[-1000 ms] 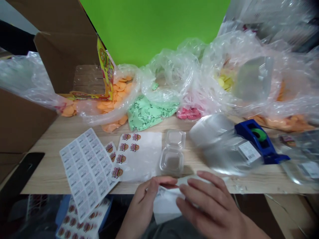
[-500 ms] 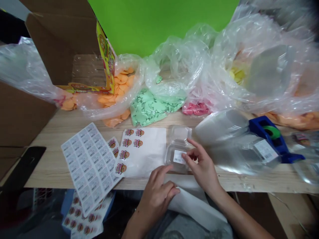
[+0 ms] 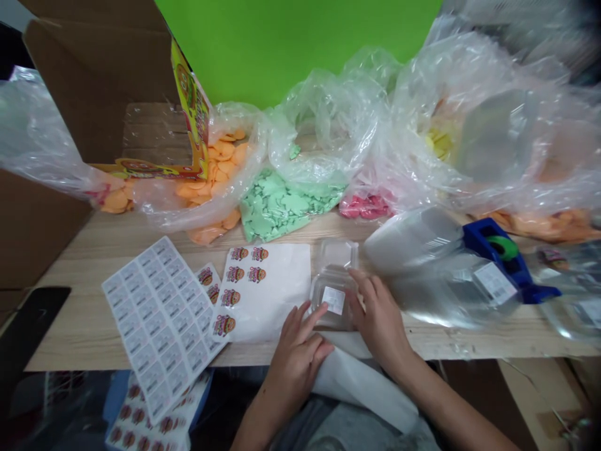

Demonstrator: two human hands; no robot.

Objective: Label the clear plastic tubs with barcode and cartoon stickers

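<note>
A small clear hinged plastic container lies open near the table's front edge, with a white barcode label on its near half. My left hand reaches to it with a fingertip on the label's left edge, fingers stretched, while its palm rests on a white backing sheet that hangs over the table edge. My right hand lies against the container's right side, fingers extended along it. A sheet of burger stickers lies just left of the container.
A sheet of barcode labels overhangs the front edge at left. Plastic bags of orange, green and pink pieces line the back. A stack of clear containers and a blue tape dispenser sit right. Cardboard box at left.
Both hands rose from the backing sheet below the table edge to the clear container. The barcode label, first peeled, then held by my right fingers, now lies stuck on the container.
</note>
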